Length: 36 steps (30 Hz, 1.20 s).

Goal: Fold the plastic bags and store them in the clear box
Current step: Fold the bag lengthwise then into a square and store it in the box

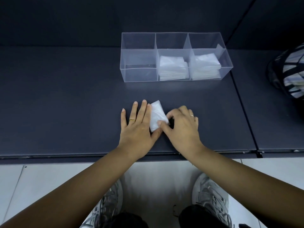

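Observation:
A small folded white plastic bag [157, 115] lies on the dark table [65, 104] near its front edge. My left hand [137, 127] lies flat with straight fingers along the bag's left side, touching it. My right hand [181, 127] pinches the bag's right lower corner with curled thumb and fingers. Behind them stands the clear box [139, 74] with three compartments. Its middle compartment holds a stack of folded bags [172, 68], and so does the right one [204, 66]. The left compartment has nothing in it.
A dark mesh basket [289, 71] with striped contents sits at the table's right edge. A seam [243, 109] runs down the tabletop right of the box. My shoes [212, 198] stand on the pale floor below the table's front edge.

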### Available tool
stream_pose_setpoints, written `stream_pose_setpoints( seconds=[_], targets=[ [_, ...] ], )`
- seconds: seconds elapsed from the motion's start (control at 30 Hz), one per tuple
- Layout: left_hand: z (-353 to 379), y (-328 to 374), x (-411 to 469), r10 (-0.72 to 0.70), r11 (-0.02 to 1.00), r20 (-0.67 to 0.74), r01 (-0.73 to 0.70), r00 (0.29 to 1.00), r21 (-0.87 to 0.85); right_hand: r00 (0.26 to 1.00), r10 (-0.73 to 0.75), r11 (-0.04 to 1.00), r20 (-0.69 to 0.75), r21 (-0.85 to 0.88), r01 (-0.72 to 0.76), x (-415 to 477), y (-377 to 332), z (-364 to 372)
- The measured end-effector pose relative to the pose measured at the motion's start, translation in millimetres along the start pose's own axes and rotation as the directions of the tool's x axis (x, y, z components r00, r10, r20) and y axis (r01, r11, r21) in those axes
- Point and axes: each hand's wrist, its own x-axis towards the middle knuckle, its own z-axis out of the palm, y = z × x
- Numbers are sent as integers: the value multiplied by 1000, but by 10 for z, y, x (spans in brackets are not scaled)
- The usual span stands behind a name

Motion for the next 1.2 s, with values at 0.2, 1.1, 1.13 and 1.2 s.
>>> stream_pose_setpoints(
  seconds=[0.2, 1.1, 1.13, 1.2],
  targets=[
    [-192, 132, -72, -57, 963, 106, 83, 993, -257, 998, 42, 948, 55, 312, -57, 65, -70, -167],
    [-875, -103, 734, 134, 940, -426, -251, 895, -232, 952, 269, 831, -144, 535, -154, 1564, -39, -916],
    [-808, -99, 744, 177, 957, -366, -246, 914, -152, 948, 272, 905, -167, 380, -193, 1619, -28, -829],
    [-675, -133, 763, 199, 977, -273, -212, 941, -16, 941, 239, 971, -238, 46, -235, 1649, -20, -696]
  ],
)
